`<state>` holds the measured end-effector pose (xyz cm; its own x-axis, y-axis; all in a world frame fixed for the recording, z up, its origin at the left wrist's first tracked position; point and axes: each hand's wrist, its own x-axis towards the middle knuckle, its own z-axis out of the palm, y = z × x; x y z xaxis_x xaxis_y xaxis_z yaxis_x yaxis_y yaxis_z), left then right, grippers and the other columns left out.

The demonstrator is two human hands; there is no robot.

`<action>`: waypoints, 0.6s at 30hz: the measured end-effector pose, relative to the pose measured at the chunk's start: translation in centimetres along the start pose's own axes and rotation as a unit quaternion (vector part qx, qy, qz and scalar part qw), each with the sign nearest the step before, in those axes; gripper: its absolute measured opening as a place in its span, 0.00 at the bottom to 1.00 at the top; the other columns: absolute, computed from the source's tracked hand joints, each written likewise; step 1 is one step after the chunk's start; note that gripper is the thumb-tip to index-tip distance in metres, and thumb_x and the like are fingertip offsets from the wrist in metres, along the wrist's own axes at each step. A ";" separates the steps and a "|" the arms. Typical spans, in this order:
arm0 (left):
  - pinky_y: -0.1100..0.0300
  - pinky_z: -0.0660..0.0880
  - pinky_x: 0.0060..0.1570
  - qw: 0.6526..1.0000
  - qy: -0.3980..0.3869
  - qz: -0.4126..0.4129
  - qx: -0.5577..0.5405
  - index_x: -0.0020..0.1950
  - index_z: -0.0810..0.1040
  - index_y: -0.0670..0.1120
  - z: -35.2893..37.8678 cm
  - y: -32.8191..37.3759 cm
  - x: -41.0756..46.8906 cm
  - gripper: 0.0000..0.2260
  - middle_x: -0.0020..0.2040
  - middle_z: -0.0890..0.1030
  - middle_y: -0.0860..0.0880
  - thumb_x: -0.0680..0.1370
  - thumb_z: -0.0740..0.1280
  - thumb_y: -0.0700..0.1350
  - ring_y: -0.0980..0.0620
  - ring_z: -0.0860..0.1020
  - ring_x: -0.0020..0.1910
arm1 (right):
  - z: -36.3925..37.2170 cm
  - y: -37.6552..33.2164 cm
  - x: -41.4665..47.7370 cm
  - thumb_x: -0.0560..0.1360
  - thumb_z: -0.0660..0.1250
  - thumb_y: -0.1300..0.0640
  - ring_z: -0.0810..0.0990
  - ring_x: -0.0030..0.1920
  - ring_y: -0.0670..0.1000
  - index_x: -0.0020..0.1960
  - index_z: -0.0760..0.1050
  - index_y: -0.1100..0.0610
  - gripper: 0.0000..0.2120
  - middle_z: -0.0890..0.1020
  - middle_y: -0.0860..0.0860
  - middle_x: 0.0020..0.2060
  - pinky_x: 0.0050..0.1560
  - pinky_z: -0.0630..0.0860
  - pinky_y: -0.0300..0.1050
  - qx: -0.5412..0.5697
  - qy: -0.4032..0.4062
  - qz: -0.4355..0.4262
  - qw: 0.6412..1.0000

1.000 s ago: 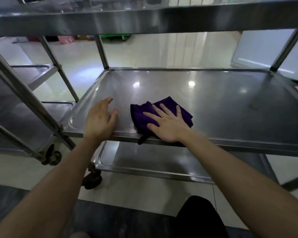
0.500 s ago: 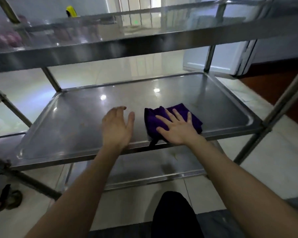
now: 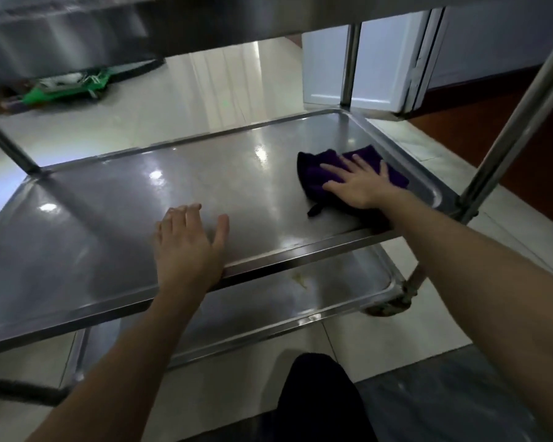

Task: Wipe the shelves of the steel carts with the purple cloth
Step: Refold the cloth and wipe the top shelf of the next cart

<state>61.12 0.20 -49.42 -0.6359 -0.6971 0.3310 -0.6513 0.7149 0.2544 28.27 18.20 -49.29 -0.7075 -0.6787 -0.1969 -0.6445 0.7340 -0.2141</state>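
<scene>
A folded purple cloth [image 3: 313,173] lies on the middle shelf [image 3: 115,212] of the steel cart, close to its right rim. My right hand [image 3: 359,183] presses flat on the cloth with straight, spread fingers and covers much of it. My left hand [image 3: 189,247] rests flat on the shelf's front edge near the middle, fingers straight, holding nothing. The two hands are well apart.
The top shelf [image 3: 141,23] hangs low overhead. A bottom shelf [image 3: 268,307] with a yellowish stain [image 3: 299,279] lies below. A cart post [image 3: 511,119] rises at the right, a caster [image 3: 393,301] beneath it. Green objects [image 3: 64,87] sit on the floor far left.
My right hand has slid the cloth to the right, away from my left hand, toward the shelf's right rim. The view has shifted too. My left hand stays on the front edge.
</scene>
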 end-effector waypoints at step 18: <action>0.38 0.70 0.75 0.999 0.039 -0.006 -0.019 0.80 0.70 0.45 0.6 -0.3 0.1 0.29 0.75 0.76 0.41 0.88 0.50 0.62 0.42 0.73 0.75 | 3.1 -18.4 3.1 0.84 0.45 0.29 0.34 0.86 0.61 0.86 0.44 0.31 0.32 0.40 0.49 0.88 0.72 0.26 0.83 -0.038 -0.027 -0.161 0.986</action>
<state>61.05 -0.12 -49.99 -0.5921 -0.7009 0.3977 -0.6418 0.7085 0.2934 38.80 2.52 -48.97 -0.4471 -0.8758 -0.1819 -0.8546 0.4783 -0.2022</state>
